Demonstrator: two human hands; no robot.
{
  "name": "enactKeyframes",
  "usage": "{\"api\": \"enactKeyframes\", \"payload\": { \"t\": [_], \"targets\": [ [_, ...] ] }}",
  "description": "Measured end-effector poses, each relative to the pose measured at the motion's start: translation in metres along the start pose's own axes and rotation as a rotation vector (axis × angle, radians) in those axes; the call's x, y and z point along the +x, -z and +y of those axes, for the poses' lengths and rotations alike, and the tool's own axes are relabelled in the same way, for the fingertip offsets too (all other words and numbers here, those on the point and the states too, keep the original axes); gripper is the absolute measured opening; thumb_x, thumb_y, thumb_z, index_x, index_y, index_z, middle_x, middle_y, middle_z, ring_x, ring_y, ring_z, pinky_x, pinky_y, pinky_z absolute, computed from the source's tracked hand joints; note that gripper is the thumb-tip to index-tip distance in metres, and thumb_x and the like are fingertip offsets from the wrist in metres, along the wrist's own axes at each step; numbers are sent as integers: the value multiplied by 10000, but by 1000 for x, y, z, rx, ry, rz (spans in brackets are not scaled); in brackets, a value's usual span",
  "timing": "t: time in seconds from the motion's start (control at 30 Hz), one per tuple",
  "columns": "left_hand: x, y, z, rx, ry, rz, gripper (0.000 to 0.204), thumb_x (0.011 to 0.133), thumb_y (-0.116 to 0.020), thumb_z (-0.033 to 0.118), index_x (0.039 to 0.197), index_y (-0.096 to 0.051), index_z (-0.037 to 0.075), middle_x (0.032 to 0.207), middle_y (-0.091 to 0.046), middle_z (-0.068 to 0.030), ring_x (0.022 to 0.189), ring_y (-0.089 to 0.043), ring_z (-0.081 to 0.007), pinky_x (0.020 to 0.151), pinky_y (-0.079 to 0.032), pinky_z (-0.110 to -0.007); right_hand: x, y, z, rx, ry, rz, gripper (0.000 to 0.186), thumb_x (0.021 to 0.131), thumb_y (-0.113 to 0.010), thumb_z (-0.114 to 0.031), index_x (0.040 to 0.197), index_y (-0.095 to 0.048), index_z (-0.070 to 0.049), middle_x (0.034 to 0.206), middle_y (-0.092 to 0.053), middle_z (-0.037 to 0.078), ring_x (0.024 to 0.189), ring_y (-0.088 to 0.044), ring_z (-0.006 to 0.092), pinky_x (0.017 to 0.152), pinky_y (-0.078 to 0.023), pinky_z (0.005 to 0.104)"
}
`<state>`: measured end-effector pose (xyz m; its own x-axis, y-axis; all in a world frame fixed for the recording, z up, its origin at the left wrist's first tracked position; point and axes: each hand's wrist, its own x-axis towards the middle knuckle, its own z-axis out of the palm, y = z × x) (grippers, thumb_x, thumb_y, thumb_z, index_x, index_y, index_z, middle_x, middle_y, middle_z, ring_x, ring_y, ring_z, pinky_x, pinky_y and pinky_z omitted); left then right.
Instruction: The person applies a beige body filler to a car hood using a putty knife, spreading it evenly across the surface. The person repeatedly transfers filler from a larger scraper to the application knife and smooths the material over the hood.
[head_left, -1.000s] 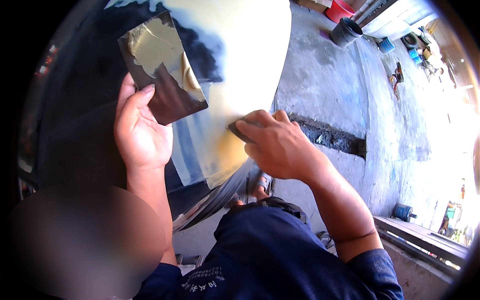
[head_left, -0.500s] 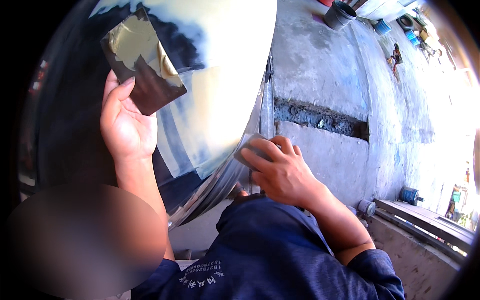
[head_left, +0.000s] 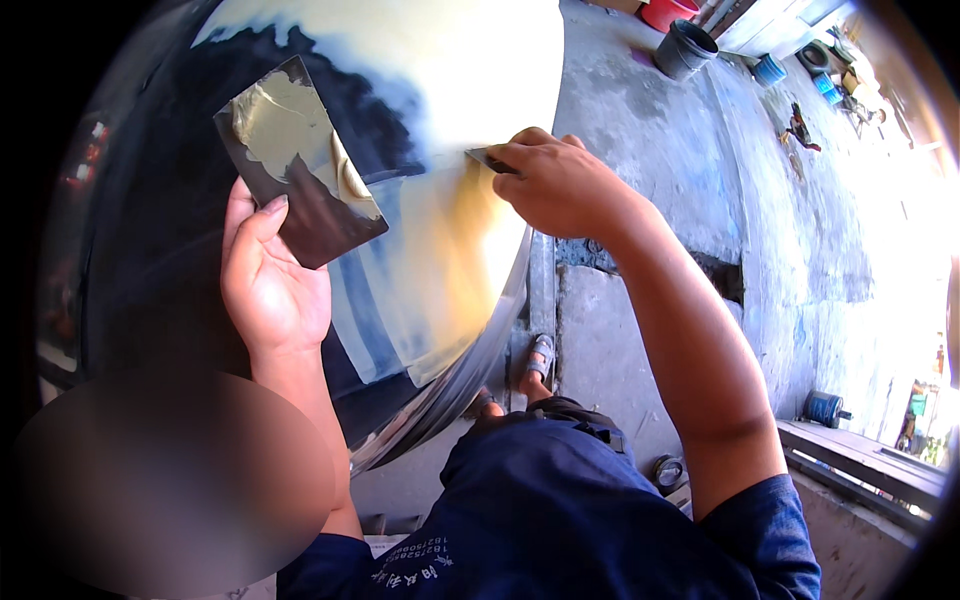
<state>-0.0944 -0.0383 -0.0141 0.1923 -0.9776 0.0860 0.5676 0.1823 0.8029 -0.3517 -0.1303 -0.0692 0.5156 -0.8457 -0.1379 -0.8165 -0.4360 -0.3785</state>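
Note:
My left hand (head_left: 265, 285) holds up a dark flat board (head_left: 297, 165) smeared with pale yellowish putty. My right hand (head_left: 555, 180) pinches a small thin scraper blade (head_left: 487, 158) and presses it against a curved dark blue body panel (head_left: 400, 250). A wide patch of cream filler covers that panel from its top down to its lower chrome edge. The blade sits at the upper part of the filler patch, to the right of the board.
A concrete floor (head_left: 640, 130) lies to the right, with a dark bucket (head_left: 685, 48) and a red tub (head_left: 665, 12) far off. My sandalled feet (head_left: 535, 365) stand below the panel. A small blue can (head_left: 825, 408) rests beside a ledge at the right.
My right hand has slid the scraper from the panel's lower edge up to its upper part. The left hand with the board stayed about where it was.

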Motion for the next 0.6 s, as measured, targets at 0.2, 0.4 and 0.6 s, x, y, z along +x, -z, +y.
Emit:
{"api": "enactKeyframes", "payload": {
  "t": [0.2,0.4,0.6],
  "targets": [
    [-1,-5,0,7,-9,5,498,905,-457,65,1394,-433,-27,1291,-574,-125,1188,-560,-218,1047,-425,-391,-34,12,-35,86,-34,-95,453,927,-485,-256,1353,-580,-135,1366,-542,114,1154,-522,363,1008,-430,436],
    [1,-11,-3,35,1,9,493,899,-471,76,1381,-452,-21,1290,-580,-119,1178,-571,-218,1036,-437,-385,-79,-7,-35,114,34,-71,457,877,-562,-196,1332,-573,-153,1318,-547,85,1090,-526,361,944,-457,464],
    [1,-13,-7,52,21,-19,485,893,-481,78,1370,-472,-9,1276,-588,-105,1175,-571,-209,1042,-425,-374,-117,-35,-33,142,98,11,467,872,-595,-194,1337,-559,-166,1346,-503,71,1128,-489,356,943,-440,482]
  ]
}}
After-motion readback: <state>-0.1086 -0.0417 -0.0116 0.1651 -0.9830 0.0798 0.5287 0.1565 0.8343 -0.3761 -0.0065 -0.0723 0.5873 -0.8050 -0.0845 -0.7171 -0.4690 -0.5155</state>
